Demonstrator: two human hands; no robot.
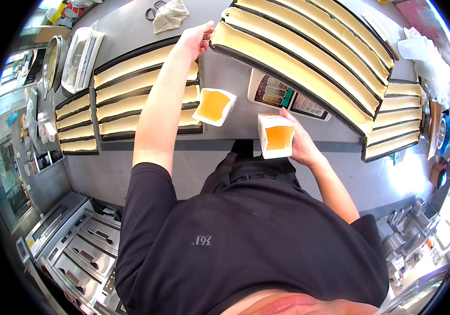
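Note:
A large black channelled baking tray (293, 58) with pale yellow batter-like strips lies at an angle, covering part of a digital scale (271, 90). My left hand (196, 41) reaches far forward, its fingers curled at the tray's left corner. Close to my body, my right hand (302, 140) is closed around the right side of an open white carton (277, 137), which is yellow-orange inside. A second open carton (215, 107), the same colour within, stands on the counter between my forearms. Another channelled tray (125, 97) lies partly behind my left forearm.
A smaller-looking filled tray (77, 126) sits at the far left, and one more (397, 118) at the right. A cloth (171, 16) and scissors (154, 9) lie at the back. The long white container (81, 60) is at the left; plastic bags (437, 73) crowd the right.

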